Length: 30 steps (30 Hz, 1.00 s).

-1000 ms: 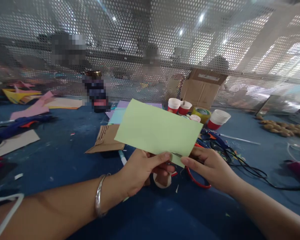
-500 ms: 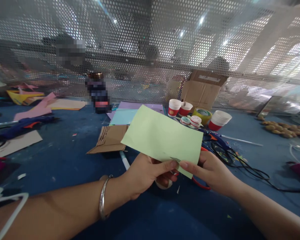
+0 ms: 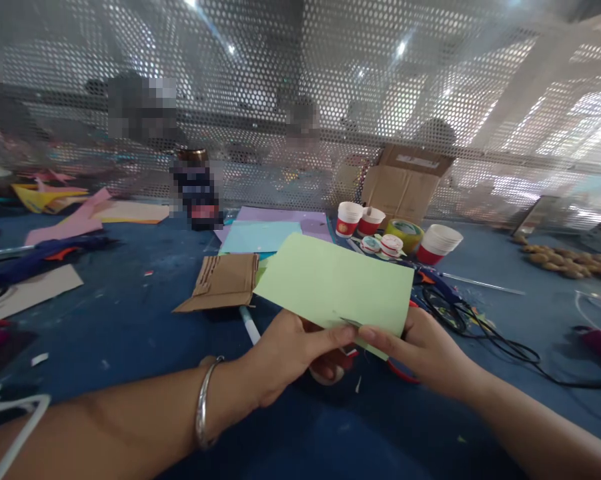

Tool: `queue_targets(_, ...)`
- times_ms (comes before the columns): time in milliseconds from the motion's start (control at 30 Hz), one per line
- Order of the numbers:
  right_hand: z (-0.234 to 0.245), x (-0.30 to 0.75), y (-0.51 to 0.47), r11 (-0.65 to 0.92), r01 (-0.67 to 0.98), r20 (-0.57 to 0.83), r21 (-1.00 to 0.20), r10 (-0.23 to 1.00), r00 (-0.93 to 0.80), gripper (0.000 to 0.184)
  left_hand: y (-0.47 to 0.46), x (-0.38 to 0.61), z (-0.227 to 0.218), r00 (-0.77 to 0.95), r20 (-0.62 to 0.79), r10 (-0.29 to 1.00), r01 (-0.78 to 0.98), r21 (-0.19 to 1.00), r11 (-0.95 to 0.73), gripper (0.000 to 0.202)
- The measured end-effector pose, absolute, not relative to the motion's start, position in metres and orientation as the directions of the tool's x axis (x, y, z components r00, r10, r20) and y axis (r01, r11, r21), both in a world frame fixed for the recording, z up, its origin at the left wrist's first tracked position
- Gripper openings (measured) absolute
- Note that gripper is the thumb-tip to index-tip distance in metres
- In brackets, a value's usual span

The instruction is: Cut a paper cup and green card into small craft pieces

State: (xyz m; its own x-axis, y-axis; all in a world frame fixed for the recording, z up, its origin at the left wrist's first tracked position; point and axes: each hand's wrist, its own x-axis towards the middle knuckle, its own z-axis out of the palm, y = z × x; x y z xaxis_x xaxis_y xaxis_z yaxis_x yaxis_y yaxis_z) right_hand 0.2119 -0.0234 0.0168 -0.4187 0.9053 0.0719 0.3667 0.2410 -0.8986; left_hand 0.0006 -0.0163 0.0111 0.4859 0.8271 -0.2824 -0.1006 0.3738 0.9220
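A sheet of light green paper [image 3: 337,283] is held up over the table, tilted, with a short dark slit or mark near its lower edge. My left hand [image 3: 305,350] is closed on that lower edge, thumb on top and fingers curled underneath. Close beside it, my right hand [image 3: 417,343] pinches the sheet's lower right part with the thumb on the front; its other fingers are mostly hidden. A red curved rim [image 3: 404,373] shows by my right hand, largely covered, and I cannot make out what it belongs to. Under my left hand a small whitish object is partly hidden.
Torn cardboard [image 3: 225,283] and a marker [image 3: 250,325] lie left of the paper, with blue paper [image 3: 263,237] behind. Paper cups [image 3: 349,219] and a tape roll [image 3: 405,233] stand at the back. A glue gun [image 3: 443,285] with a black cable lies right. A perforated metal screen [image 3: 280,133] closes the back.
The green paper has shifted slightly right and down and lies a little flatter, showing more of the blue paper behind. Both hands keep their grip on it.
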Motion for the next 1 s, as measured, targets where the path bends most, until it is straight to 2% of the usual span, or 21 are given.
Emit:
queue_targets(167, 0.0195, 0.2134, -0.0220, 0.254, 0.433, 0.078, -0.865, 0.920, -0.383, 0.039, -0.0109, -0.0013, 0.0160, 0.383, -0.219, 0.897, -0.171, 0.938, 0.302, 0.038)
queue_targets(500, 0.0188, 0.2157, -0.0199, 0.265, 0.422, 0.094, -0.867, 0.919, -0.383, 0.036, -0.0105, 0.0004, 0.0097, 0.394, -0.248, 0.885, -0.198, 0.917, 0.345, 0.039)
queue_targets(667, 0.0192, 0.2158, -0.0203, 0.259, 0.460, 0.087, -0.849, 0.928, -0.363, 0.036, -0.0105, 0.0007, 0.0091, 0.395, -0.264, 0.880, -0.207, 0.908, 0.365, 0.029)
queue_targets(1000, 0.0168, 0.2164, -0.0211, 0.244, 0.474, 0.068, -0.846, 0.931, -0.358, 0.039, -0.0117, 0.0013, 0.0108, 0.414, -0.259, 0.873, -0.212, 0.905, 0.369, 0.035)
